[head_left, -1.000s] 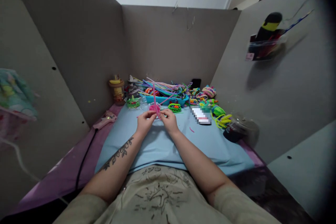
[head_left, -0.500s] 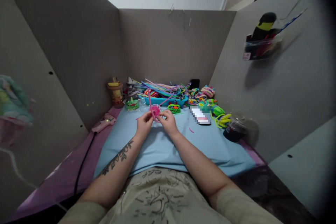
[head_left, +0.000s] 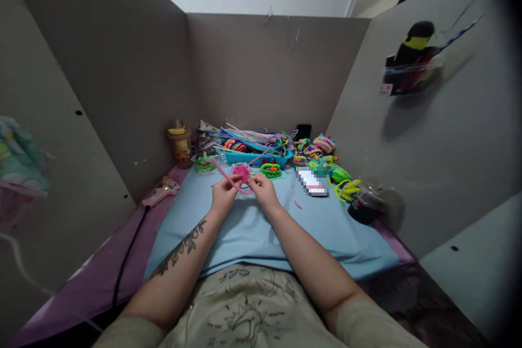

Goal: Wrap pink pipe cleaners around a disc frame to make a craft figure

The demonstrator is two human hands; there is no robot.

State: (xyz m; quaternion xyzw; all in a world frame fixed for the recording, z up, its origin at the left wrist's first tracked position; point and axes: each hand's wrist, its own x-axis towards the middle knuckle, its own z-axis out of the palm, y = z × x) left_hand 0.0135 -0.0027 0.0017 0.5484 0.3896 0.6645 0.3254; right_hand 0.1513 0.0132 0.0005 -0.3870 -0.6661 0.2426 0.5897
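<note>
Between my two hands is a small pink coil of pipe cleaners, held above the blue cloth. My left hand pinches its left side, with fingers closed. On the right side, my right hand grips it with thumb and fingertips together. A loose pink pipe cleaner end slants up and left over my left hand, and the strand curves beneath the coil. Another thin pink end points up to the right. My fingers hide part of the coil.
A blue tray full of pipe cleaners stands behind my hands. Green woven pieces lie nearby. A phone and a dark jar are at right. At left are a pink glue gun and a lidded cup.
The loose pink pipe cleaner end has swung from nearly upright down to the left, and its strand now bows under the coil. Both hands stay in about the same place.
</note>
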